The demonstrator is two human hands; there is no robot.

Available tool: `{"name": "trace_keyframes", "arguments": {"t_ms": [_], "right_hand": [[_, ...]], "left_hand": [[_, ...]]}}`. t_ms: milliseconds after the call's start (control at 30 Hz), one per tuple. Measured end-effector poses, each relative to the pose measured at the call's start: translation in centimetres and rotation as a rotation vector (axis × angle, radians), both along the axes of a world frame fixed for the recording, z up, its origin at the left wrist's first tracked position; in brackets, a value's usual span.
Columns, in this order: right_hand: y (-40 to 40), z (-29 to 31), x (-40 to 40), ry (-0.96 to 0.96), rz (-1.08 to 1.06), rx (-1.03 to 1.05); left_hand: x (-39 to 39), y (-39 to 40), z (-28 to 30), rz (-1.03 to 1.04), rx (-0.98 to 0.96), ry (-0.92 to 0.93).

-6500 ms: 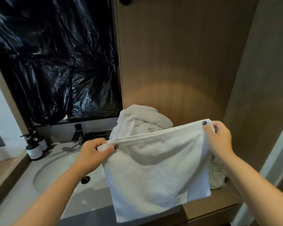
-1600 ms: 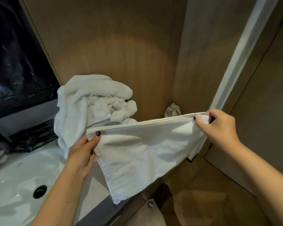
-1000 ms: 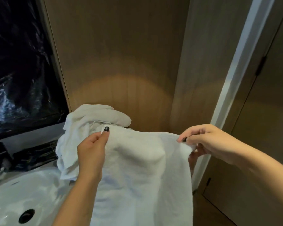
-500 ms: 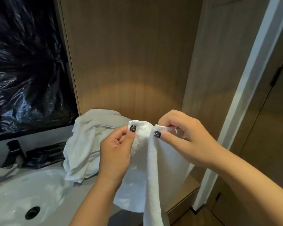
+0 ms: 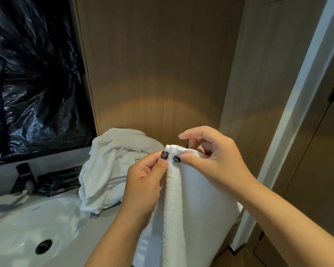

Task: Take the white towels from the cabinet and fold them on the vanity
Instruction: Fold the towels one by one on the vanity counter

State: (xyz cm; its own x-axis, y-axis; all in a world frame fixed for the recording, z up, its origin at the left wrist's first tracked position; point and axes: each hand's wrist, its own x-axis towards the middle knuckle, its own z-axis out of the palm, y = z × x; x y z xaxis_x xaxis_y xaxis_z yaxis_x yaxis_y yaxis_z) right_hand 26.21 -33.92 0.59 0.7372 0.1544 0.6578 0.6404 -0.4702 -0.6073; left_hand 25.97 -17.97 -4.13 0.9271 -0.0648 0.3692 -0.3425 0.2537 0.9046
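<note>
One sink (image 5: 17, 224) at far left, one dark tap (image 5: 24, 178) behind it, then one crumpled heap of towels (image 5: 108, 170) on the vanity (image 5: 104, 218); how many are in it, can't tell. Centre stage, one towel (image 5: 191, 209) held up, two hands on it. Left hand (image 5: 143, 185) pinches the top edge, thumb against curled fingers. Right hand (image 5: 216, 157) pinches right alongside, thumbs nearly touching, its forefinger lifted free. The towel hangs straight down below both grips, doubled over, in front of the vanity's edge.

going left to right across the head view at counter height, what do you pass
faucet → sink drain → pile of towels → left hand → held towel → right hand → white door frame
</note>
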Motion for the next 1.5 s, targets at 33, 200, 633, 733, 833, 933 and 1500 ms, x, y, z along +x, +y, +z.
{"name": "trace_keyframes", "arguments": {"t_ms": [33, 200, 633, 733, 833, 933, 1500], "right_hand": [[0.0, 0.0, 0.1, -0.011, -0.033, -0.009], [-0.1, -0.5, 0.1, -0.043, -0.087, -0.05], [-0.7, -1.2, 1.1, -0.026, -0.066, -0.073], [-0.8, -0.9, 1.6, 0.019, -0.085, -0.002], [-1.2, -0.3, 2.3, 0.129, -0.065, 0.109], [-1.0, -0.3, 3.1, 0.23, -0.025, 0.169], [-2.3, -0.8, 7.8, -0.162, -0.075, -0.799]], "left_hand": [[0.0, 0.0, 0.0, -0.004, 0.007, 0.001], [0.5, 0.3, -0.1, -0.069, 0.075, 0.024], [2.1, -1.2, 0.2, -0.048, 0.095, 0.085], [2.4, -0.4, 0.0, -0.177, 0.117, 0.017], [2.8, 0.1, -0.2, -0.324, 0.156, -0.049], [3.0, -0.1, -0.7, -0.137, 0.227, -0.119], [6.8, 6.4, -1.3, 0.387, 0.226, -0.272]]}}
